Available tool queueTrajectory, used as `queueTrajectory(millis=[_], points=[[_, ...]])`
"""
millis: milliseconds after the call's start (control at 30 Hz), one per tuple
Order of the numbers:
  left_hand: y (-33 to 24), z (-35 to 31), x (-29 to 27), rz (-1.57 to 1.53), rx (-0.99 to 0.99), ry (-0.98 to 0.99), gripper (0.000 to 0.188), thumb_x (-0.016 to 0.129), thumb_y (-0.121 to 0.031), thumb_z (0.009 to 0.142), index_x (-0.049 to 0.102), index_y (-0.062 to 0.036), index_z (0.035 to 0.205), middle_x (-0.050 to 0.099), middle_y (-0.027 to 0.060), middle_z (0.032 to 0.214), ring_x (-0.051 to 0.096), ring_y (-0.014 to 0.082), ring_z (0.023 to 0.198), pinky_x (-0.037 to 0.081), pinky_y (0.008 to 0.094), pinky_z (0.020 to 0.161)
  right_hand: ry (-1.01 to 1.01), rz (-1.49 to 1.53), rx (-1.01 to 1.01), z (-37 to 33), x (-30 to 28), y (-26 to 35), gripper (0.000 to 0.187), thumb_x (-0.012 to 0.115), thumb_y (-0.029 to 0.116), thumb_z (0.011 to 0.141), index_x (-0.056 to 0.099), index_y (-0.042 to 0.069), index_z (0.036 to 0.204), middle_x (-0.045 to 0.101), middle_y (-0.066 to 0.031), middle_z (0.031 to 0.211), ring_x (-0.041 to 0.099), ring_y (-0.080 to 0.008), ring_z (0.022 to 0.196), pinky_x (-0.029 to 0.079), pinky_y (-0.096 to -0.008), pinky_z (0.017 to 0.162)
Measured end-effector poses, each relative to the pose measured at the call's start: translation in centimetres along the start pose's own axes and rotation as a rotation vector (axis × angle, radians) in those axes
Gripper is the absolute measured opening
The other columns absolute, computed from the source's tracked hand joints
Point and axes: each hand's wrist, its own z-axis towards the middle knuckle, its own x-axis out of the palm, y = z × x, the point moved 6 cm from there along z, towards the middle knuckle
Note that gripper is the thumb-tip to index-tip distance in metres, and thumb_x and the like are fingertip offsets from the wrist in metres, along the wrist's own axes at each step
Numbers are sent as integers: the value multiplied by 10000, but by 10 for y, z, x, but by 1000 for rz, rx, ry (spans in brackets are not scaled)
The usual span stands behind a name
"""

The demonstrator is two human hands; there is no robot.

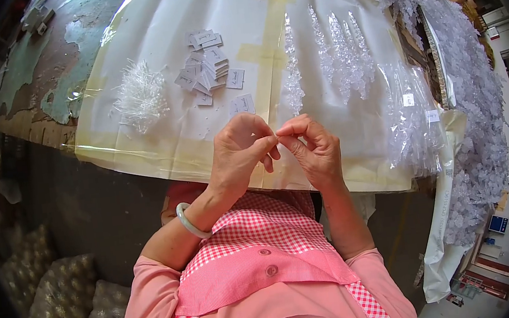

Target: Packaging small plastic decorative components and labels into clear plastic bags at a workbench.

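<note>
Over the near edge of the covered table, my left hand [235, 155] and my right hand [319, 155] meet fingertip to fingertip. Both pinch thumb against forefinger; whatever sits between the tips is too small to make out. Just beyond my left hand lie small white cards [241, 104]. A looser pile of printed cards [205, 71] spreads farther back. To its left is a tangled heap of thin clear plastic strands [141, 97]. Beyond my right hand, a clear icicle-shaped ornament [292, 71] lies lengthwise, with several more icicle ornaments [343, 56] to its right.
Clear plastic sleeves with icicle pieces [409, 121] lie at the table's right edge. A large mass of clear ornaments [467, 112] fills the far right. Yellowish tape [262, 52] crosses the table cover. Full sacks [65, 303] stand on the floor at lower left.
</note>
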Motion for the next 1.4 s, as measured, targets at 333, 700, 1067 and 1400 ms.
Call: queueTrajectory(millis=[333,700,1067,1400], points=[[-4,-4,0,92,115,88,146,636,36,880,525,-12,963,639,91,838,656,154,675,565,273,538,31,106,19,-6,0,-2,93,671,-50,850,695,6,920,612,-62,932,569,-125,888,467,-250,780],[-37,-3,-4,594,209,94,108,597,70,855,618,9,941,630,51,832,570,76,628,450,212,548,-162,-845,-70,-16,-79,-19,179,770,85,749,688,77,907,613,-49,867,579,-214,858,446,-338,810],[-36,-10,18,1212,436,-9,208,701,-15,784,642,-31,983,591,111,1039,531,141,521,455,287,495,-239,-697,-78,-16,-85,-26,95,742,97,788,653,62,782,587,-39,758,562,-206,772,422,-343,765],[-31,1,38,1290,413,37,412,818,-224,745,619,-20,1043,588,117,887,599,226,670,479,332,557,-372,-771,-264,-17,-75,20,151,744,113,801,599,71,795,560,-62,803,556,-241,812,414,-359,774]])
